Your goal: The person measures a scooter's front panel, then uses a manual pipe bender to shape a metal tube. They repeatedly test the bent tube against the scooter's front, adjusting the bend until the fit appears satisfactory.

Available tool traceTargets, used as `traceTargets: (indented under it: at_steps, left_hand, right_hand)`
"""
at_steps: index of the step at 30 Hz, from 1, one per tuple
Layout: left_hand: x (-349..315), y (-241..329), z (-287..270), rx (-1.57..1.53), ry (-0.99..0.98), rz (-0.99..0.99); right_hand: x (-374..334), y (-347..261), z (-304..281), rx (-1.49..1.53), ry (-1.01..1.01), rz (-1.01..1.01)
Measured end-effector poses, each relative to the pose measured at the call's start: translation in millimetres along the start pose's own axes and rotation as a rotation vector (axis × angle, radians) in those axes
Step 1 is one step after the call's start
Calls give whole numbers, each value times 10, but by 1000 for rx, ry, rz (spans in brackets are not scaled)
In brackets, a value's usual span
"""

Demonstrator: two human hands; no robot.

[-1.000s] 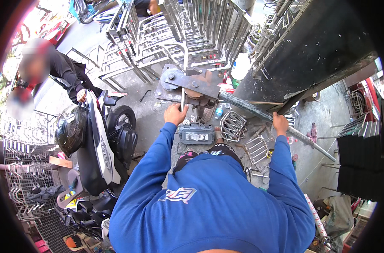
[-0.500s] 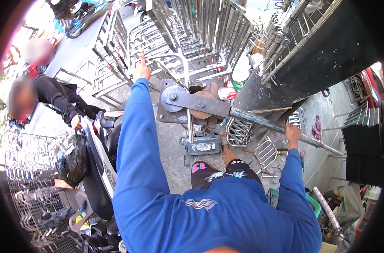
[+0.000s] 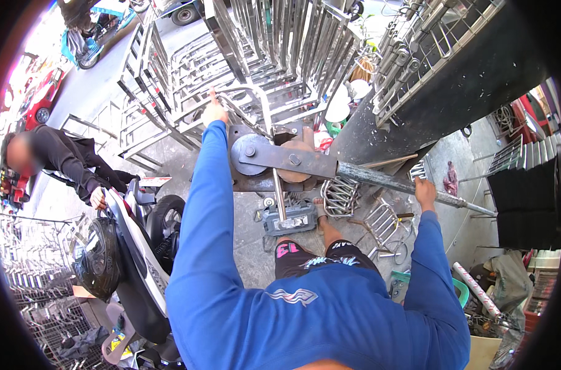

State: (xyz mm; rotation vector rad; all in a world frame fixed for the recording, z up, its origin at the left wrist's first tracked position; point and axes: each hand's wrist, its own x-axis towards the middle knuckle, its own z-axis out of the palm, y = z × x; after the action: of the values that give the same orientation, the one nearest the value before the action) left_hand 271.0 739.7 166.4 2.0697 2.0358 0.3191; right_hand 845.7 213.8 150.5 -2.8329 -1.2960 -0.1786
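My right hand [image 3: 425, 192] is closed around the long steel pipe lever [image 3: 379, 179] of a tube bender [image 3: 280, 160]. Two round rollers sit under the bender's flat arm on a metal plate. A shiny metal tube [image 3: 268, 111] passes between the rollers, rises on the far side and curves over to the left. My left hand [image 3: 214, 113] is raised beside the tube's curved end, index finger stretched out and the other fingers partly curled. Whether it touches the tube I cannot tell.
Stacked metal frames [image 3: 280, 55] stand beyond the bender, and a black pillar [image 3: 440, 86] leans in at right. A person [image 3: 77, 154] holds a parked motorbike [image 3: 138, 259] at left. Below the bender lie a grey toolbox [image 3: 289, 220] and bent tubes [image 3: 341, 197].
The view has shifted slightly. My left hand has come closer to the tube's curved end. My right hand keeps its hold on the lever, which looks little moved.
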Motion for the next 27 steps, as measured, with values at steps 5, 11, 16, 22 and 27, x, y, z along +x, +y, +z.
traceTargets:
  at_steps: [5, 11, 16, 22, 27]
  left_hand:
    - [76, -80, 117, 30, 370, 51]
    - [159, -50, -63, 37, 75, -4]
    - [80, -172, -39, 43, 200, 60]
    - [123, -381, -116, 151, 88, 104]
    - [-297, -929, -529, -290, 338, -155]
  right_hand:
    - [4, -35, -52, 2, -27, -101]
    - [-38, -60, -109, -96, 26, -154]
    - [-44, -83, -105, -200, 25, -192]
    - [-45, -104, -123, 19, 6, -49]
    - [46, -13, -83, 6, -67, -22]
